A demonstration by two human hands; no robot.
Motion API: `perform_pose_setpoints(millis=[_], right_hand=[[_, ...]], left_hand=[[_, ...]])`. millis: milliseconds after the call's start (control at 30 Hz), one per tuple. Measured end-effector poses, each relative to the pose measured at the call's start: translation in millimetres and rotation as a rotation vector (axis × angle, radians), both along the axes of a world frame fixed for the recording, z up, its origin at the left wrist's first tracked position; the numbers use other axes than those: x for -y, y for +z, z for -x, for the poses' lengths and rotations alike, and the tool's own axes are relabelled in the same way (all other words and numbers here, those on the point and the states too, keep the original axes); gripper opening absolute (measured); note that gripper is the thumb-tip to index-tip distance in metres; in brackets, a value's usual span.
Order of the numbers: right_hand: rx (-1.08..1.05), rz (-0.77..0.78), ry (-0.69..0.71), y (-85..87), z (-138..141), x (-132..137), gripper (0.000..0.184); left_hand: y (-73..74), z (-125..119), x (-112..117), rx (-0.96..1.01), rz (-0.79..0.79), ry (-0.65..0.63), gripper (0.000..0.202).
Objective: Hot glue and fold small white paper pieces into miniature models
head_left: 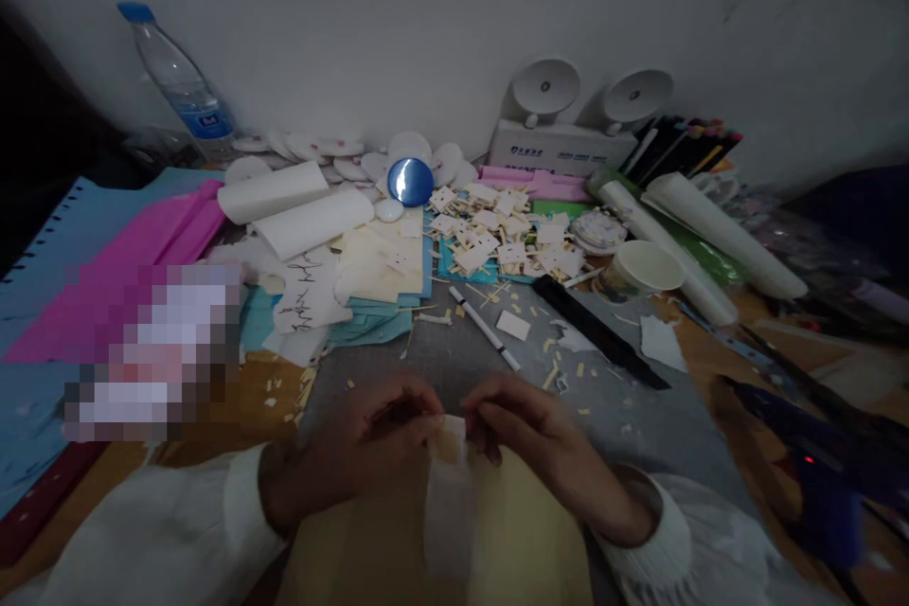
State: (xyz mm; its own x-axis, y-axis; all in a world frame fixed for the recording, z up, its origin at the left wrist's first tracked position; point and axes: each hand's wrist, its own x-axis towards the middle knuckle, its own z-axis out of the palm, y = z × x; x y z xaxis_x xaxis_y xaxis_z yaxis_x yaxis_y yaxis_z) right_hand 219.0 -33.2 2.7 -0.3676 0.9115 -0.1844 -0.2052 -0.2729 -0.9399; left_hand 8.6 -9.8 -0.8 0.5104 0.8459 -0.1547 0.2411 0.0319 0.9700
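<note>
A pale whitish strip, thin like paper or tape, hangs down between my hands at the near edge of the mat. My left hand pinches its upper left corner between thumb and fingers. On the other side my right hand has its fingers closed at the strip's upper right edge; its fingertips are partly hidden. Behind the strip and below both hands lies a pale yellow sheet. Just past my fingers, a white pen and a small white card rest on the grey mat.
Several small card-and-stick pieces are heaped at the back. Paper rolls, a paper cup, a black strip and a water bottle stand or lie around. A blue glue gun with a red light is at right.
</note>
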Motion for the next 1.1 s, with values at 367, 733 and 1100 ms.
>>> perform_pose_setpoints(millis=[367,733,1100], right_hand=[[-0.024,0.076,-0.006,-5.3,12.8,3.5,0.02],[0.012,0.09,0.01,-4.2,14.7,4.0,0.026],[0.236,0.052,-0.046,-3.2,21.2,7.5,0.038]], left_hand=[[3.2,-0.5,-0.5,-0.011,-0.048,-0.011,0.009],[-1.2,2.5,1.5,-0.03,-0.144,-0.025,0.009],[4.7,0.9,2.1,-0.112,-0.233,-0.047,0.009]])
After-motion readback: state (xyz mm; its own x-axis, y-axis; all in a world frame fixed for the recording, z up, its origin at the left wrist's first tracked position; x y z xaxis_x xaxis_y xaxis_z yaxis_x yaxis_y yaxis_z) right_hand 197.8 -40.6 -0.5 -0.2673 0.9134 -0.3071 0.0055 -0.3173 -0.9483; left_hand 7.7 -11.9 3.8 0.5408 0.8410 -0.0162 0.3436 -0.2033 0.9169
